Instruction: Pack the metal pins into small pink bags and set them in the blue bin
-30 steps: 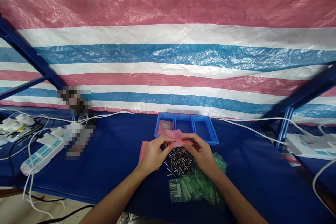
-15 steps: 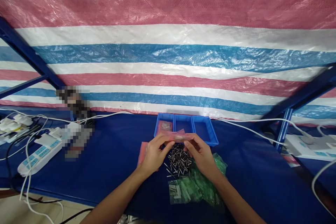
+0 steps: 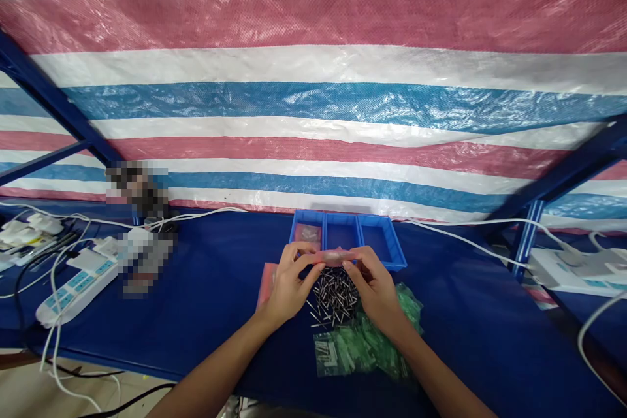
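Between my two hands is a small pink plastic bag (image 3: 335, 257), stretched sideways above the table. My left hand (image 3: 292, 281) pinches its left end with thumb and fingers. At its right end my right hand (image 3: 373, 282) pinches it the same way. What lies inside the bag is too small to make out. Just below sits a pile of thin dark and silvery metal pins (image 3: 335, 297). Green-tinted clear bags (image 3: 365, 345) lie nearer me, partly under my right forearm. A stack of pink bags (image 3: 267, 282) is partly hidden behind my left hand.
A blue three-compartment tray (image 3: 385, 241) stands beyond my hands, with a filled pink bag (image 3: 308, 234) in its left compartment. White power strips (image 3: 73, 290) and cables lie at the left, with another power strip (image 3: 578, 272) at the right. A striped tarp (image 3: 313, 98) hangs behind the table.
The pink bag's upper flap, which stood up between my hands, is now folded down into a narrower strip. Both hands remain in nearly the same place, still pinching the bag.
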`<action>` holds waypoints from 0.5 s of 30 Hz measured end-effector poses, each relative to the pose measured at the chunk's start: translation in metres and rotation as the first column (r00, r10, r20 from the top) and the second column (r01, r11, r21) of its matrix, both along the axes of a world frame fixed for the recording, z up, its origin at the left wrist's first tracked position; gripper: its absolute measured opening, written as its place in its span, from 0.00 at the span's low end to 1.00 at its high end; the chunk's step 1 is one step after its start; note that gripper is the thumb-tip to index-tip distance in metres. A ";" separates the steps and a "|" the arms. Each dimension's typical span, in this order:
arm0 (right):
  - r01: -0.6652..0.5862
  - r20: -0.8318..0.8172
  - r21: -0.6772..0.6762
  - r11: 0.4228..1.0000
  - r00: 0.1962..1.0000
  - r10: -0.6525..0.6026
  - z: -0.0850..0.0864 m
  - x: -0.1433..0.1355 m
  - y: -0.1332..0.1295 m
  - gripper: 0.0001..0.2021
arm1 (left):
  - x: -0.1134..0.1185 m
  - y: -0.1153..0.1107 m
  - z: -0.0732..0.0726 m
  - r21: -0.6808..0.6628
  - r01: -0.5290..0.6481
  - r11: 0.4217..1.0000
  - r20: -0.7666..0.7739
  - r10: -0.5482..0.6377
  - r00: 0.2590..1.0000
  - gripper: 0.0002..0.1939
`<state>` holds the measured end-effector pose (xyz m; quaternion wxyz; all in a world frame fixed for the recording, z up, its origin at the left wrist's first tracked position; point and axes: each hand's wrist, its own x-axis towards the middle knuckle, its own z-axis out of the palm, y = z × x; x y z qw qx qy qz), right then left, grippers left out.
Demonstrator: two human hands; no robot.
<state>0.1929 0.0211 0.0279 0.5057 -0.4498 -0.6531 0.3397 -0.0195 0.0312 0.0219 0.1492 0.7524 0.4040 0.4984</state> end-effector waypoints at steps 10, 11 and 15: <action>0.028 0.012 0.014 1.000 1.000 -0.028 0.004 -0.004 -0.002 0.11 | 0.000 -0.001 0.002 -0.085 0.081 0.993 0.019 -0.079 0.997 0.11; 0.039 0.011 0.009 0.999 0.999 -0.039 0.004 -0.004 -0.002 0.11 | 0.000 -0.001 0.001 -0.107 0.075 0.991 0.015 -0.074 0.997 0.11; 0.046 -0.004 -0.051 0.998 0.999 -0.047 0.000 -0.005 -0.004 0.12 | 0.001 -0.002 0.001 -0.188 0.046 0.981 0.029 -0.041 0.999 0.14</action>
